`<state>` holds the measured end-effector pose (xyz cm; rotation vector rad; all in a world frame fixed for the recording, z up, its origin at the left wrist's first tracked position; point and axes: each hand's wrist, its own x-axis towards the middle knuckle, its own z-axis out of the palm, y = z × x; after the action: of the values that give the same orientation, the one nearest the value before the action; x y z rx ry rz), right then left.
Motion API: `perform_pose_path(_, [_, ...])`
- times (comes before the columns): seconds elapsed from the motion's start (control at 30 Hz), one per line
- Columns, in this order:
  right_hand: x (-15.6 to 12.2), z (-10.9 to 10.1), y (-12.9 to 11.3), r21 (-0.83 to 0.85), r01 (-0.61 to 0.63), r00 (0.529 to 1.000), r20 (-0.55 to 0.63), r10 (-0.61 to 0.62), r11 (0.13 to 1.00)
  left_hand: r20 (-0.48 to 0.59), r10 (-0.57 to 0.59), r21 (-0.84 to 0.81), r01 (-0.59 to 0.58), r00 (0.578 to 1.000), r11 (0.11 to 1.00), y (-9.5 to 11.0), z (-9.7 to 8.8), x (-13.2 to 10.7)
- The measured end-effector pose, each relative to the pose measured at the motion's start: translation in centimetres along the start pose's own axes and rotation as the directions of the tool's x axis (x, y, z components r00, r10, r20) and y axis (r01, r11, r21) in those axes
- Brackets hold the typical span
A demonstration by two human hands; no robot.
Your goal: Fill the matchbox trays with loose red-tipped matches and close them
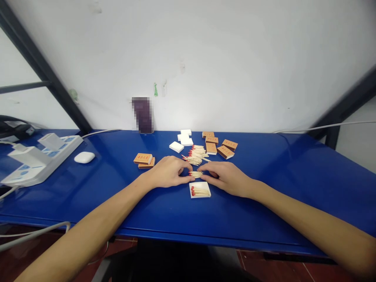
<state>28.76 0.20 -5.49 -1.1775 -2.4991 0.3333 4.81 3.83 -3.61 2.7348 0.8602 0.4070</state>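
A small bunch of red-tipped matches point(196, 174) lies between my two hands. My left hand point(173, 171) pinches its red-headed end, while my right hand point(225, 177) has thumb and fingers at the plain wooden end. Just in front of the bunch is a white matchbox tray point(207, 185) with several matches lying in it, heads to the left. Behind my hands spreads a loose pile of matches point(197, 153), with one stray stick pointing right.
Two stacked matchboxes point(143, 158) sit left of my left hand. Several white trays point(176, 147) and several orange-brown matchbox covers point(211, 148) stand toward the wall. Farther left are a white earbud case point(84, 157) and a power strip point(44, 172) with plugs. A pixelated dark rectangle point(143, 115) leans on the wall.
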Motion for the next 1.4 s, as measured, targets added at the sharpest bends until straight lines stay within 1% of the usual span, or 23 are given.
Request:
perform_pose_path(0.33, [0.01, 0.01, -0.16, 0.004, -0.017, 1.0, -0.002, 0.017, 1.0, -0.002, 0.012, -0.003, -0.012, 1.0, 1.0, 0.06, 0.04, -0.05])
perform_pose_path(0.43, [0.09, 0.02, -0.17, 0.015, -0.019, 1.0, 0.0, 0.019, 1.0, 0.002, -0.008, -0.029, 0.008, 1.0, 1.0, 0.16, 0.02, -0.04])
perform_pose_path(0.57, [0.13, 0.05, -0.11, 0.021, -0.024, 1.0, 0.001, 0.024, 1.0, 0.028, -0.071, -0.101, 0.073, 0.997, 0.992, 0.21, 0.01, 0.05])
perform_pose_path(0.73, [0.13, 0.01, -0.18, -0.007, -0.016, 1.0, 0.009, 0.016, 1.0, 0.057, -0.12, -0.162, 0.128, 0.991, 0.978, 0.37, -0.01, 0.26])
perform_pose_path(1.13, [0.38, -0.09, -0.43, -0.012, -0.043, 0.999, 0.033, 0.044, 0.999, 0.058, -0.149, -0.181, 0.157, 0.987, 0.971, 0.67, 0.15, 0.32])
perform_pose_path(1.4, [0.28, -0.03, -0.4, -0.033, -0.034, 0.999, 0.017, 0.035, 0.999, 0.045, -0.171, -0.194, 0.177, 0.984, 0.965, 0.55, 0.42, 0.41])
